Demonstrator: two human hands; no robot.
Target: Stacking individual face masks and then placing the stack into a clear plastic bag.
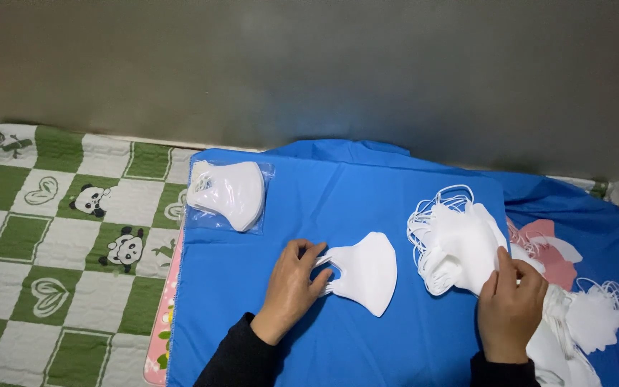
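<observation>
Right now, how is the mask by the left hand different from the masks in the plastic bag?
The single mask lies bare on the blue cloth; the bagged masks are stacked inside a clear bag. The left hand touches the single mask; nothing touches the bagged masks. Both are white.

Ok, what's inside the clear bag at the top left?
The clear bag holds folded white masks, stacked. Only the top one shows fully; how many lie beneath it is hidden.

Place: I read it as a home | panda quilt (73,236) left of my hands | blue cloth (338,193) under them | grey wall (309,64) beyond.
</observation>
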